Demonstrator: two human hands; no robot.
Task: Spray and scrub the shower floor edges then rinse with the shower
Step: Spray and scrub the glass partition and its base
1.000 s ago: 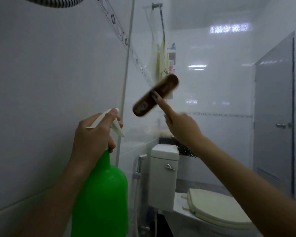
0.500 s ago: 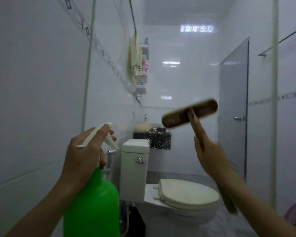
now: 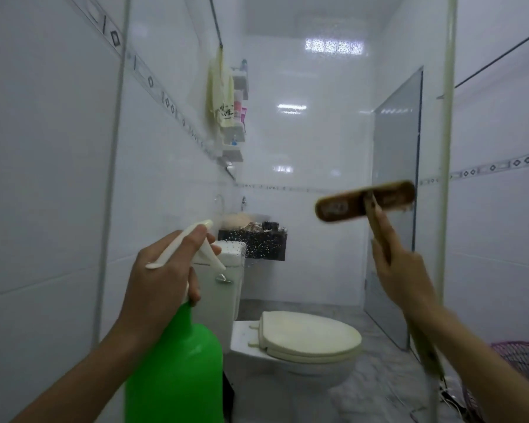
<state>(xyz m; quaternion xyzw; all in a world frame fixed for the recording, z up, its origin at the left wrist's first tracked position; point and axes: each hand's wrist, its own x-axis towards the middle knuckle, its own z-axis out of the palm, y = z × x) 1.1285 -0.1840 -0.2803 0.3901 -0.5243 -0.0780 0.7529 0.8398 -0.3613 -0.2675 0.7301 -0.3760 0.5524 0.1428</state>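
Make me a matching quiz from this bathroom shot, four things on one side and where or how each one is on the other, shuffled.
1 spray bottle
2 brush
3 toilet lid
4 cream cloth

A down, closed
B held in the right hand
C hanging by the left wall
D held in the left hand

Pairs: 1-D, 2-B, 3-A, 4-C

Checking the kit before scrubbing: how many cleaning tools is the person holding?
2. A green spray bottle is gripped in the left hand, low left; a long-handled brush is held in the right hand, head raised at right. Others may be out of view.
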